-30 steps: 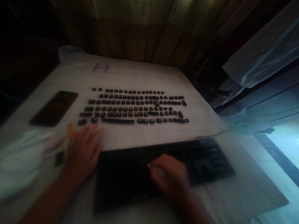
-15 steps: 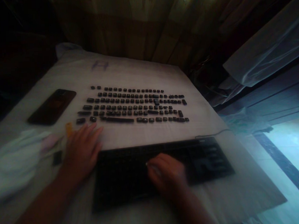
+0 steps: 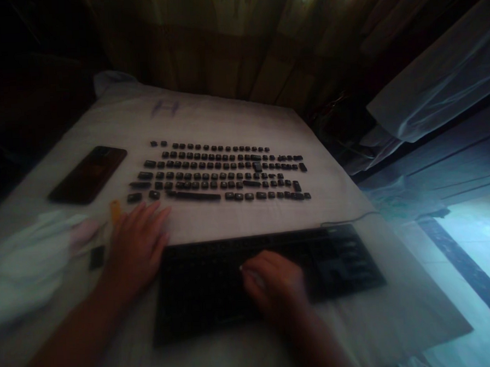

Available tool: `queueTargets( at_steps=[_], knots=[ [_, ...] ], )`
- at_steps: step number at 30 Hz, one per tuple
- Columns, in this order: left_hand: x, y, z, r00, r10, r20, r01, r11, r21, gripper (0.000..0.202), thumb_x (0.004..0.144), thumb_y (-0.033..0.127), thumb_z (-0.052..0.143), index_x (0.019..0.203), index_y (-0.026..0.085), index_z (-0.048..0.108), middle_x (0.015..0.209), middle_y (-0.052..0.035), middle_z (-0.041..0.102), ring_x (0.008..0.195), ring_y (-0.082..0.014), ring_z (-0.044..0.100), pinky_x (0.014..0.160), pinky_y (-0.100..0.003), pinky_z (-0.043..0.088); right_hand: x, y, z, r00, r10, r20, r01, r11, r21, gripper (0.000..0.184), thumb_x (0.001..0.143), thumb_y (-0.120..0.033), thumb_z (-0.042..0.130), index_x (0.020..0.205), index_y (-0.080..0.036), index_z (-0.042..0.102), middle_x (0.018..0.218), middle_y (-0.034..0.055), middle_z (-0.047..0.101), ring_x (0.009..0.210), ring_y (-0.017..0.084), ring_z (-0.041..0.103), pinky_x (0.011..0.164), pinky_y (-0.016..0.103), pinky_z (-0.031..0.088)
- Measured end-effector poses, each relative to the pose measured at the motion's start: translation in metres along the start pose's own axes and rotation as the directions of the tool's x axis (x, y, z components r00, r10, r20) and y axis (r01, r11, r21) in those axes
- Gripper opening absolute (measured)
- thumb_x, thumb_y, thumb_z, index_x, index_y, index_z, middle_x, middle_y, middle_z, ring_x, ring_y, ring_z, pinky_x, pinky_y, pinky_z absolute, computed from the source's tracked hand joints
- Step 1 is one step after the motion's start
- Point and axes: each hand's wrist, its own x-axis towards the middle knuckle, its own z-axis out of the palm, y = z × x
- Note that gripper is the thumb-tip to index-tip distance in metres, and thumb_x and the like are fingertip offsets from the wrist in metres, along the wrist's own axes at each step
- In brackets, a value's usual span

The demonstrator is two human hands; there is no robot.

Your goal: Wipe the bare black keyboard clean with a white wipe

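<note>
A black keyboard frame point(image 3: 335, 258) lies near the front of a white cloth-covered surface point(image 3: 209, 119). My right hand point(image 3: 275, 283) rests on its middle, fingers curled around a small white thing I cannot make out. My left hand point(image 3: 137, 246) lies flat on the cloth beside the frame's left end, fingers stretched out. Beyond the frame, several loose black keycaps point(image 3: 219, 171) are laid out in rows like a keyboard layout.
A dark phone point(image 3: 89, 174) lies at the left. A crumpled white cloth point(image 3: 27, 266), a small orange item point(image 3: 115, 210) and a small black piece point(image 3: 96, 257) sit near my left hand. The frame's thin cable point(image 3: 345, 220) runs right. Curtains hang behind.
Hardly anything differs. Both hands stay in place; only the camera view shifts slightly.
</note>
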Motion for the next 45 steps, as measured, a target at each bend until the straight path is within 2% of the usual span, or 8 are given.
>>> queueTargets(
  at_steps=[9,17,24,27,32,35,40,45],
  knots=[
    [0.001,0.001,-0.002,1.000,-0.004,0.007,0.004,1.000,0.016,0.045,0.098,0.035,0.034,0.136,0.022,0.054,0.143,-0.0137,0.060,0.139,-0.0344,0.049,0.113,-0.055,0.040,0.002,-0.001,0.000,1.000,0.004,-0.023,-0.004,1.000,-0.006,0.019,0.083,-0.009,0.056,0.072,-0.019,0.067,0.064,0.0014,0.065,0.057,0.015,0.061,0.055,0.024,0.047],
    [0.001,0.001,-0.002,1.000,0.002,0.002,-0.002,1.000,0.008,0.047,0.097,0.033,0.035,0.136,0.017,0.055,0.144,-0.0174,0.059,0.138,-0.0375,0.049,0.112,-0.060,0.039,0.001,-0.001,0.000,1.000,-0.001,-0.018,0.001,1.000,0.001,0.018,0.086,-0.011,0.056,0.076,-0.019,0.068,0.067,0.0023,0.068,0.059,0.015,0.064,0.056,0.024,0.050],
    [0.002,0.004,-0.003,1.000,0.023,-0.018,-0.023,0.999,0.032,0.045,0.097,0.030,0.035,0.136,0.018,0.055,0.144,-0.0167,0.060,0.137,-0.0375,0.051,0.111,-0.059,0.040,0.008,-0.004,-0.010,0.984,0.070,-0.164,-0.040,0.984,0.175,0.017,0.084,-0.009,0.058,0.076,-0.020,0.068,0.065,0.0008,0.069,0.056,0.014,0.065,0.052,0.024,0.053],
    [0.001,0.005,-0.001,0.999,0.010,-0.046,-0.008,1.000,0.030,0.048,0.097,0.029,0.036,0.141,0.021,0.051,0.145,-0.0149,0.059,0.140,-0.0357,0.048,0.112,-0.060,0.038,0.009,-0.007,-0.015,0.968,0.113,-0.226,-0.069,0.978,0.198,0.016,0.084,-0.009,0.060,0.076,-0.021,0.068,0.066,0.0004,0.069,0.055,0.014,0.065,0.051,0.024,0.053],
    [0.003,0.013,-0.002,0.999,0.009,-0.043,-0.008,1.000,0.021,0.048,0.097,0.031,0.035,0.141,0.020,0.053,0.145,-0.0136,0.060,0.138,-0.0347,0.051,0.113,-0.058,0.037,0.008,-0.014,-0.017,0.940,0.138,-0.313,-0.065,0.970,0.235,0.015,0.083,-0.009,0.063,0.078,-0.022,0.068,0.066,-0.0003,0.068,0.055,0.014,0.063,0.053,0.024,0.054],
    [0.004,0.017,-0.002,0.999,0.027,-0.021,-0.027,0.999,0.021,0.048,0.098,0.033,0.035,0.139,0.018,0.054,0.146,-0.0146,0.059,0.138,-0.0348,0.050,0.113,-0.057,0.037,0.008,-0.015,-0.015,0.955,0.128,-0.267,-0.063,0.969,0.238,0.015,0.084,-0.010,0.062,0.078,-0.022,0.068,0.066,0.0000,0.067,0.056,0.014,0.063,0.053,0.025,0.053],
    [0.002,0.019,0.000,0.999,0.027,-0.019,-0.027,1.000,0.000,0.049,0.097,0.035,0.036,0.141,0.021,0.053,0.145,-0.0124,0.060,0.140,-0.0326,0.049,0.114,-0.056,0.036,0.006,-0.009,-0.008,0.989,0.056,-0.139,-0.031,0.984,0.174,0.016,0.084,-0.011,0.059,0.074,-0.021,0.067,0.063,0.0003,0.067,0.055,0.014,0.063,0.052,0.025,0.050],
    [0.001,0.017,0.002,0.999,0.041,-0.002,-0.041,0.999,0.001,0.050,0.098,0.035,0.033,0.138,0.017,0.055,0.145,-0.0153,0.059,0.139,-0.0340,0.049,0.113,-0.057,0.037,0.002,-0.004,-0.003,0.997,0.031,-0.064,-0.022,0.992,0.125,0.016,0.084,-0.010,0.057,0.075,-0.020,0.067,0.064,0.0008,0.067,0.057,0.015,0.063,0.053,0.025,0.050]
  ],
)
